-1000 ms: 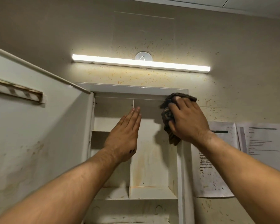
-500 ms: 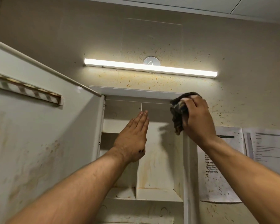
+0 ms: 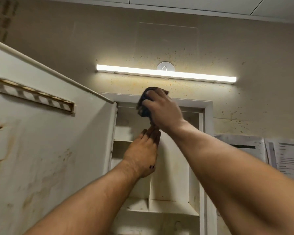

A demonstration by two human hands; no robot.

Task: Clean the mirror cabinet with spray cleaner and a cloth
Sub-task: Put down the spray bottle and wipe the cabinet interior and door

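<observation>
The white mirror cabinet (image 3: pixel 190 103) hangs on the wall with its door (image 3: pixel 46 150) swung open to the left. Stained shelves and a vertical divider show inside. My right hand (image 3: pixel 161 109) grips a dark cloth (image 3: pixel 143 107) and holds it against the cabinet's top front edge, left of the middle. My left hand (image 3: pixel 143 153) is flat with straight fingers, resting against the divider inside the cabinet, just below the cloth. No spray cleaner is in view.
A lit strip light (image 3: pixel 166 73) runs along the speckled wall just above the cabinet. Printed paper sheets (image 3: pixel 282 153) are stuck to the wall on the right. The open door fills the left side.
My right hand has moved the cloth from the cabinet's upper right corner leftward along the top edge. The left hand stays flat on the divider. The view has tilted upward.
</observation>
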